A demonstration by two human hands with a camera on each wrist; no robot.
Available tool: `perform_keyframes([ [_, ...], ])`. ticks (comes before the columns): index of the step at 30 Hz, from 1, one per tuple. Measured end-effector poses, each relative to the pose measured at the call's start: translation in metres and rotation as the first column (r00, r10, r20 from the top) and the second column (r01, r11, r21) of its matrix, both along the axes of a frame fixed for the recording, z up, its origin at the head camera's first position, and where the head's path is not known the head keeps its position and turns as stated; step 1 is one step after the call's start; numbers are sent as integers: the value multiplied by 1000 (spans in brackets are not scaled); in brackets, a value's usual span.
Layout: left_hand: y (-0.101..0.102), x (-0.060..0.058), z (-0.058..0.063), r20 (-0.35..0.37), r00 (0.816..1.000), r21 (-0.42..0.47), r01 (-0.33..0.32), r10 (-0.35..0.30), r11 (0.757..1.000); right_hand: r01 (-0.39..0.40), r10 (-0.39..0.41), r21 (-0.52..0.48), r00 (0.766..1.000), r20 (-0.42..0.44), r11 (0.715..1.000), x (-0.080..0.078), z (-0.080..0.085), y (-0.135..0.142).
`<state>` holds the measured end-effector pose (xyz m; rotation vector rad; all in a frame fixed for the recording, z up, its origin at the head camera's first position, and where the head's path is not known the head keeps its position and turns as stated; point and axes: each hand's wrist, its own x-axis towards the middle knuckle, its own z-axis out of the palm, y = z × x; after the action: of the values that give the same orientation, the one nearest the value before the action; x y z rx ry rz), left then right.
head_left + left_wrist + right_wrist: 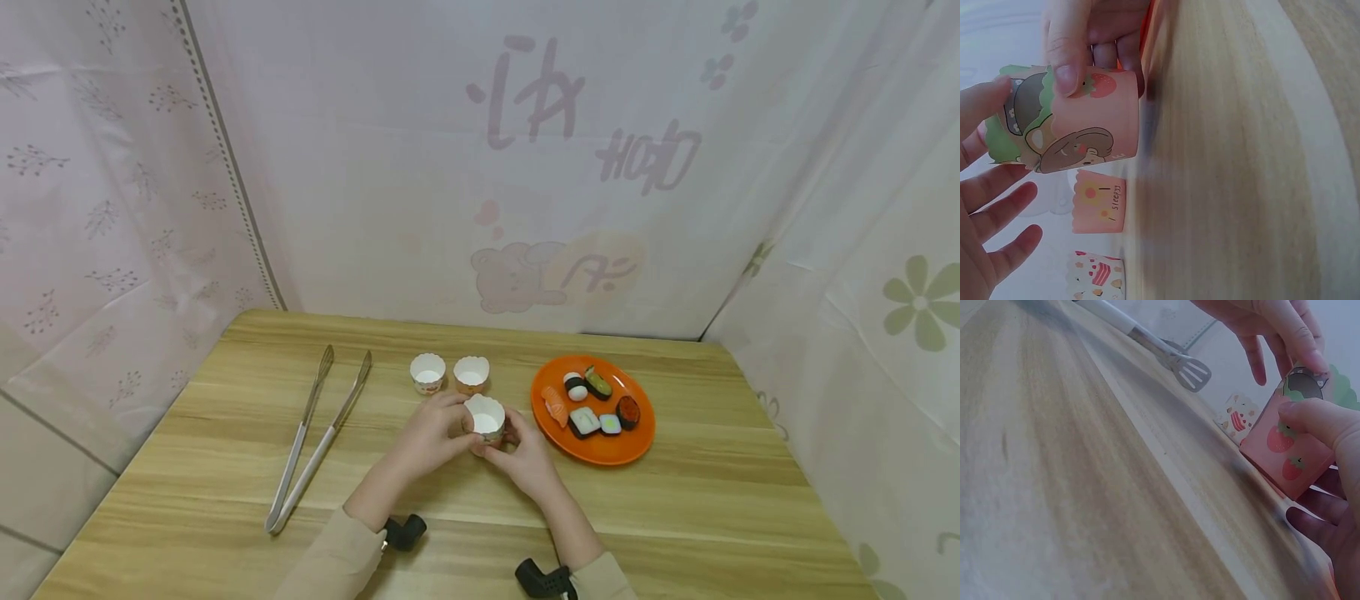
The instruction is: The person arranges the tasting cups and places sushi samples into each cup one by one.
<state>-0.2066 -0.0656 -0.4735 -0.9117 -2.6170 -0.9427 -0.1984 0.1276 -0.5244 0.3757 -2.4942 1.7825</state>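
- Head view, well left of the grip: slotted metal tongs (318,450), arms spread, long axis running away from the person, slotted tips at the far end.
- Now beyond the left hand, behind and left of the grip, the cake-print baking cup (427,375) stands upright, mouth up.
- Here's the left hand (432,437), pinching near the scalloped green rim, other fingers spread loose.
- Just behind the grip, right beside that cake-print cup, stands the peach "sleepyy" baking cup (1099,203); the left hand is the nearer one to this pair.
- And dead centre, between both hands: the strawberry baking cup (486,414), axis near upright, mouth up. It may be several nested; can't tell. Whether its base touches the wooden table (697,508), can't tell either. The relation that counts, I'd judge: this cup sits just in front of the standing pair.
- Right hand (528,460) now, thumb pressed on the pink wall, fingers round the far side, a snug hold.
- Right of the grip, nearer the right hand, comes the orange plate (607,451) bearing sushi pieces, salmon nigiri (555,406) closest.
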Motion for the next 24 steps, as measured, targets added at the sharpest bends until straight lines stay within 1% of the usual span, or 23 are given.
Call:
perform_keyframes([
  [5,-1,1,5,-11,1000,3,-10,10,1000,0,0,-5,1000,-8,1000,1,1,-1],
  [9,-1,3,8,-34,999,9,-13,13,1000,-21,20,-15,999,-29,1000,7,15,-3],
  [12,-2,4,9,-37,999,18,-16,16,1000,-32,31,-18,999,-44,999,13,25,-5],
  [13,-2,4,9,-35,999,26,-17,17,1000,-27,26,-19,999,-37,999,13,26,-6],
  [14,-2,4,9,-35,999,32,-17,18,999,-22,21,-12,999,-35,1000,11,23,-5],
  [17,-2,4,10,-39,999,47,-15,17,999,-7,7,-8,999,-52,1000,6,10,-3],
  [19,-3,4,11,-43,999,51,-10,12,999,5,-5,-2,999,-43,1000,3,3,-2],
  [20,-3,4,11,-48,999,49,-6,9,999,3,-3,-5,999,-44,1000,3,3,-2],
  [21,-3,4,11,-49,999,47,-3,6,999,0,0,-11,999,-45,1000,4,6,-2],
  [24,-4,4,11,-50,999,41,5,-2,999,-5,4,-13,999,-37,1000,10,20,-4],
])
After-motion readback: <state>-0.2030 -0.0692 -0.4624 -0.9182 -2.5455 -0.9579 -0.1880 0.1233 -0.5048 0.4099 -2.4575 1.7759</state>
